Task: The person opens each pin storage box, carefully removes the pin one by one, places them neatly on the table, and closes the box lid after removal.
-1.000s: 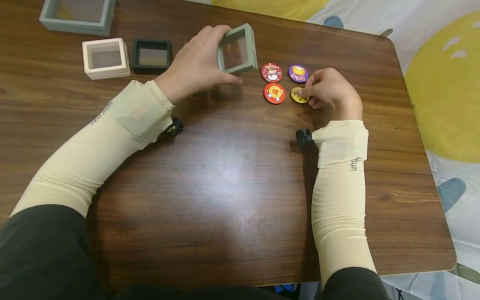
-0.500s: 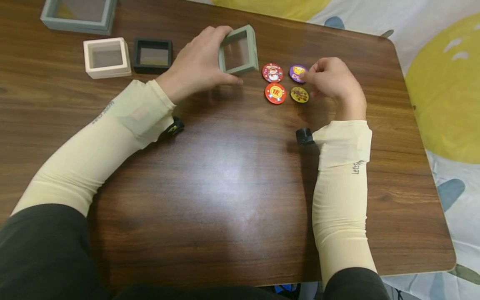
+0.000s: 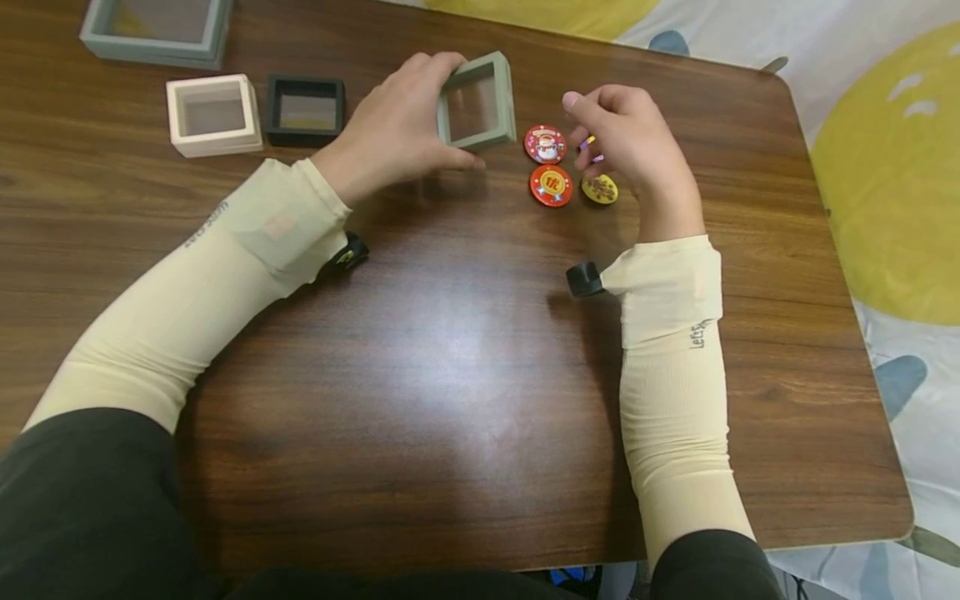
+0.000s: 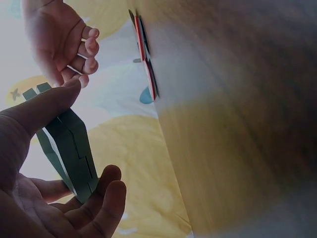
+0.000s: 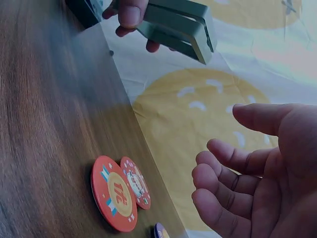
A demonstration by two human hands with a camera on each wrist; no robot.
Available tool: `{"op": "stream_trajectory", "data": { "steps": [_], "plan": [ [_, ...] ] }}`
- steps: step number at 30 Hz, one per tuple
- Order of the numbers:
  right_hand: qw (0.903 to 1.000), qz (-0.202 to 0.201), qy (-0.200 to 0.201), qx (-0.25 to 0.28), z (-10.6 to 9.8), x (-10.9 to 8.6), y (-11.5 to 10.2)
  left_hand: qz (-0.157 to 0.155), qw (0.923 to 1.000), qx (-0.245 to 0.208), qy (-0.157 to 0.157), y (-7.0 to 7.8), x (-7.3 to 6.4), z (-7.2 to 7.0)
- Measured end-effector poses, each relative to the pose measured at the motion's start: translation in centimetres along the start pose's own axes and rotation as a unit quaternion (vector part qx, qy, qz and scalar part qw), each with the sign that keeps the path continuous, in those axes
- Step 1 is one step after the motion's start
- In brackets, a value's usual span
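In the head view my left hand (image 3: 401, 117) grips a pale green display frame (image 3: 474, 107) with a clear window, raised and tilted over the table. The left wrist view has the thumb and fingers on opposite edges of it. My right hand (image 3: 633, 137) hovers over the round badges, fingers loosely bent; its palm (image 5: 297, 168) holds nothing in the right wrist view. Two red badges lie left of it, one with a white figure (image 3: 545, 144) and one with a gold centre (image 3: 551, 185). Below the hand is a yellow badge (image 3: 600, 189). Fingers mostly cover a purple badge (image 5: 160, 231) in the head view.
A cream frame (image 3: 213, 117) and a black frame (image 3: 305, 111) stand left of my left hand. Behind them, at the far left corner, is a larger grey-green frame (image 3: 153, 33). A patterned cloth (image 3: 892, 183) hangs past the brown table's (image 3: 465, 375) far and right edges.
My right hand moved from the yellow badge to the purple one, then lifted off and shifted up and left, its fingers spreading. The left hand and its frame stayed almost still.
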State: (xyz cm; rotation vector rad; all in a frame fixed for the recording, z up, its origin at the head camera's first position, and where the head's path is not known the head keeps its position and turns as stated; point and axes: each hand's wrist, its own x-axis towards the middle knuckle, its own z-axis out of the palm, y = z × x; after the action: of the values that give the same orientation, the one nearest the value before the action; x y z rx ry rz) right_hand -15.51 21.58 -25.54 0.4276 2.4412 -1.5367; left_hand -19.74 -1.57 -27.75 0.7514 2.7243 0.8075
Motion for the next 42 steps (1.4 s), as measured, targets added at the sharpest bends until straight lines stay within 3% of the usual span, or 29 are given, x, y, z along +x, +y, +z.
{"op": "stream_trajectory", "data": {
  "steps": [4, 12, 21, 42],
  "plan": [
    [0.9998, -0.01, -0.009, 0.017, 0.3, 0.0, -0.1, 0.009, 0.9999, 0.008, -0.012, 0.0, 0.0, 0.1],
    [0.9994, -0.01, -0.024, -0.023, 1.2, 0.0, -0.2, 0.024, 0.9983, 0.027, -0.045, 0.1, 0.0, 0.1],
    [0.9947, -0.013, -0.102, 0.006, 3.3, 0.1, -0.5, 0.05, 0.9967, 0.036, -0.053, 0.2, -0.2, 0.2],
    [0.9958, -0.009, -0.09, -0.011, 4.0, 0.4, -0.3, 0.062, 0.9961, 0.037, -0.05, 0.2, -0.3, 0.3]
  ]
}}
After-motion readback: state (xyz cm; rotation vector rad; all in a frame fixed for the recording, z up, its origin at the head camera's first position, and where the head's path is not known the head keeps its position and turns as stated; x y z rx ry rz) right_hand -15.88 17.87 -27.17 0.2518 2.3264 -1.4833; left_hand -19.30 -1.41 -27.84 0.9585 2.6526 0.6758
